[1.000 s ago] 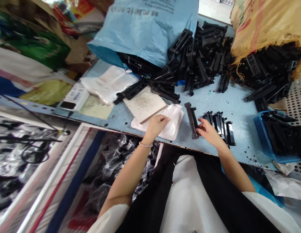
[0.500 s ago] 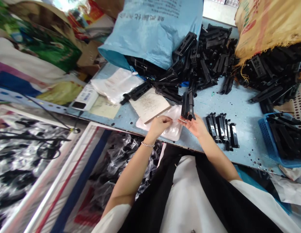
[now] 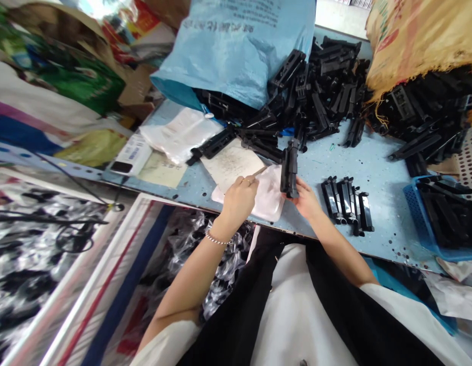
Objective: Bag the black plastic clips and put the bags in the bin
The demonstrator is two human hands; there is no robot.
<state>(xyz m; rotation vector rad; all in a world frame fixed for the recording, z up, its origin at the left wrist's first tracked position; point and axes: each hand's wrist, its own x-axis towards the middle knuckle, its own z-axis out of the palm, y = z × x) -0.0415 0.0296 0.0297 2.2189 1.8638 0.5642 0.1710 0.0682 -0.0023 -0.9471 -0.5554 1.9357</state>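
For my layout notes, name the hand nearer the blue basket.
Right: the right hand is left of the blue basket; the left hand is farther left.

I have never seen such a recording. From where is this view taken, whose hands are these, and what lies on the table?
No machine here: these are a person's bare hands, seen by a camera worn on their head. The right hand holds a black part. The left hand is at the pale plastic and board; what it grips, if anything, is hidden. On the blue table lie a row of similar parts and a large pile by a blue sack; a blue basket holds more.
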